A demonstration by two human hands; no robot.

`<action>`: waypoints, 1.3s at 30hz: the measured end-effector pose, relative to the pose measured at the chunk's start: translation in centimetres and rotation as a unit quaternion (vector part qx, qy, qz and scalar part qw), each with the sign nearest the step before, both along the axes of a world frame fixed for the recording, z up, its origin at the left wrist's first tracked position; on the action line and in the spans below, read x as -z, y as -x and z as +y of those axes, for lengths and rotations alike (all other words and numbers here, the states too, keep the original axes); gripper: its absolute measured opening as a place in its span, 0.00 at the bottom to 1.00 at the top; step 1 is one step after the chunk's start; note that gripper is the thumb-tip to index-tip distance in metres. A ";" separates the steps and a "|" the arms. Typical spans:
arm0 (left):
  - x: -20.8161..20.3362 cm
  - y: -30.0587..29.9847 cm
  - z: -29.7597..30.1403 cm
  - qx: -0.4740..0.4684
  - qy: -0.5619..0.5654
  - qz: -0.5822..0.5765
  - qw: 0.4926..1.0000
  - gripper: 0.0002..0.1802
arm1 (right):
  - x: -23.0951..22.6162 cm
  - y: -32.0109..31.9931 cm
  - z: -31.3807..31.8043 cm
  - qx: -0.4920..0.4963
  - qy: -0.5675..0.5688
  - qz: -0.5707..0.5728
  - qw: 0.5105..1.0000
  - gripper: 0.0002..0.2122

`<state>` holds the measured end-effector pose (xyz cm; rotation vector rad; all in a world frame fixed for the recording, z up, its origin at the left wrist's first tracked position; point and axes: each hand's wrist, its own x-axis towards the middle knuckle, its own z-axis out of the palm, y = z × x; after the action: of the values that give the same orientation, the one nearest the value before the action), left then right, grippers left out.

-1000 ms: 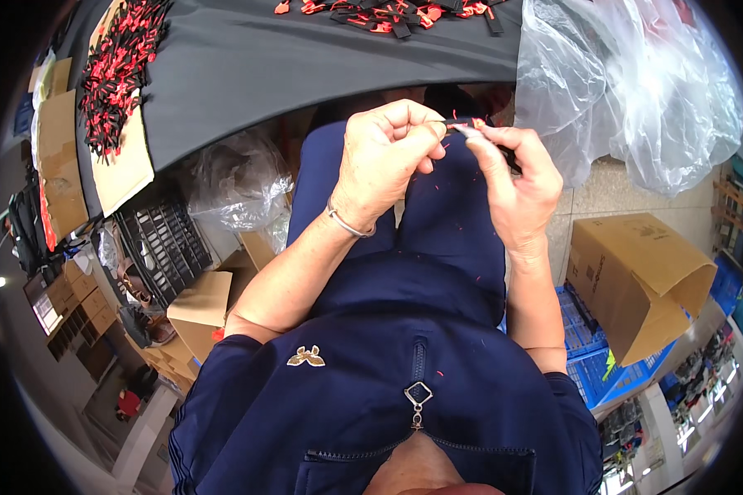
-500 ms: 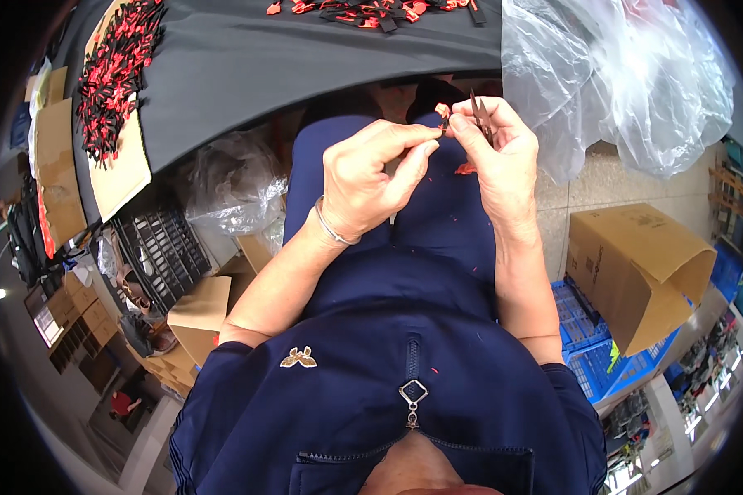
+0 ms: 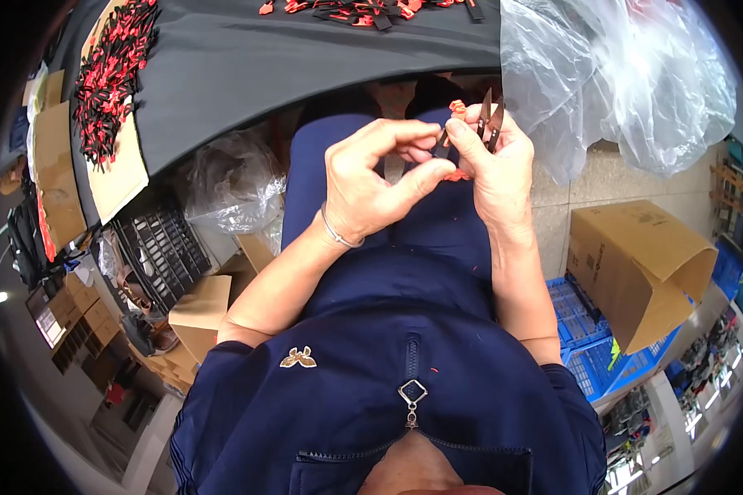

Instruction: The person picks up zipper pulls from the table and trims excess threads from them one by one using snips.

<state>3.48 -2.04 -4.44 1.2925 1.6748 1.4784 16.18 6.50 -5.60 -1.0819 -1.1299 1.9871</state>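
My right hand (image 3: 502, 165) holds dark thread snips (image 3: 495, 120), their two blades pointing up and apart. Between its thumb and fingers is also a small orange-and-black zipper-pull-like piece (image 3: 457, 108); its orange end sticks up and its black strip hangs toward the other hand. My left hand (image 3: 371, 169) is beside that strip, thumb and forefinger spread around it. Whether a left fingertip touches the strip is hard to tell. More orange material (image 3: 456, 175) shows below the right thumb. Both hands are above my lap, in front of the table edge.
The black-covered table (image 3: 305, 66) bears a heap of red-and-black pieces (image 3: 115, 82) on cardboard at left and another pile (image 3: 371, 11) at the back. Clear plastic sheeting (image 3: 619, 82) hangs at right. A cardboard box (image 3: 627, 264) sits over blue crates (image 3: 590, 367); a black crate (image 3: 161, 247) stands left.
My left thumb and forefinger have parted from their pinch on the piece. In my right hand the orange end stands higher, and the snips have shifted slightly right.
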 end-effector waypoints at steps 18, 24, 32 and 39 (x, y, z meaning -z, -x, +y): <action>1.5 1.1 0.4 -0.054 0.226 -0.286 0.930 0.09 | -1.1 -1.7 0.3 0.064 0.006 0.022 0.998 0.17; 0.3 1.6 0.6 -0.026 0.233 -0.423 0.875 0.07 | -0.2 -1.5 0.0 0.002 -0.382 -0.195 0.903 0.14; 0.3 1.7 0.7 0.001 0.207 -0.486 0.849 0.07 | -0.3 -1.5 0.4 -0.022 -0.476 -0.259 0.840 0.11; 1.0 1.6 0.8 0.024 0.186 -0.545 0.817 0.07 | 0.9 -1.9 0.6 -0.011 -0.417 -0.222 0.881 0.10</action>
<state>1.90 -1.22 -5.48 0.1286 1.0135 1.3300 18.12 7.07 -6.48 -1.0312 -1.9833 1.0320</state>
